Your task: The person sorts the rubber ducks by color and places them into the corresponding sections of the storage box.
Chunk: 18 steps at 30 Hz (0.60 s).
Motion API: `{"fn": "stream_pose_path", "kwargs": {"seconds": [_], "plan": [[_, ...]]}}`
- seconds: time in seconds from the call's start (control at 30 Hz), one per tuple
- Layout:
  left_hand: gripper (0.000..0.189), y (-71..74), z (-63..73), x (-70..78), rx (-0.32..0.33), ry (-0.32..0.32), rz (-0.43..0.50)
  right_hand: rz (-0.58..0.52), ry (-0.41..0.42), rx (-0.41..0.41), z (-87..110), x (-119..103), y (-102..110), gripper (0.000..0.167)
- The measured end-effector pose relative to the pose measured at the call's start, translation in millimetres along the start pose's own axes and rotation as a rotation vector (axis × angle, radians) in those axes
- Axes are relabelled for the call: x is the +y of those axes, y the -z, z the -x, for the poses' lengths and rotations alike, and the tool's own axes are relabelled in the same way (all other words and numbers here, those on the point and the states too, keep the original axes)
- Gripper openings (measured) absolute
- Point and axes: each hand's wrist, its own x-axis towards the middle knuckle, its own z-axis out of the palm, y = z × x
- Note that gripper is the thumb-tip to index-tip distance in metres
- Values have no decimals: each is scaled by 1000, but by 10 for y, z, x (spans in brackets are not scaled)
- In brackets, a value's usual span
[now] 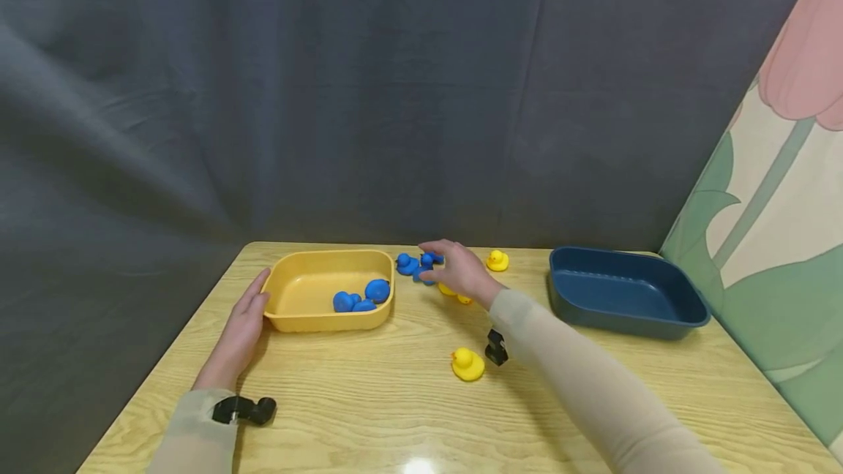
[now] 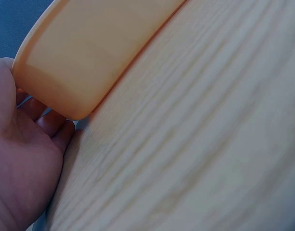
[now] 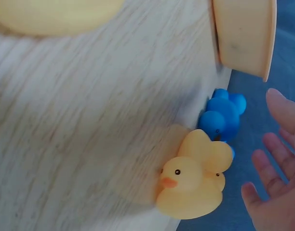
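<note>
My left hand (image 1: 245,328) rests along the left end of the yellow bin (image 1: 329,322), its fingers against the outer wall, as the left wrist view also shows. Several blue rubber ducks (image 1: 377,290) lie inside that bin. To its right, my right hand (image 1: 464,269) hovers over a cluster of ducks with fingers spread and nothing held. In this cluster are blue ducks (image 1: 406,264) and yellow ducks (image 3: 191,187), partly hidden by the hand in the head view. The right wrist view shows the fingers apart from the ducks.
A dark blue bin (image 1: 626,322) stands on the right of the wooden table (image 1: 369,408). One yellow duck (image 1: 497,261) sits at the back, and another yellow duck (image 1: 468,365) sits nearer the front, left of my right forearm. A dark curtain (image 1: 408,93) hangs behind the table.
</note>
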Motion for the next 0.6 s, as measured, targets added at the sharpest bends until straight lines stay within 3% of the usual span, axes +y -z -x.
{"fn": "stream_pose_path", "kwargs": {"seconds": [0.6], "plan": [[62, 16, -42, -53, -6, 13, -3, 53, 51, -67, -76, 196, -99, 68]]}}
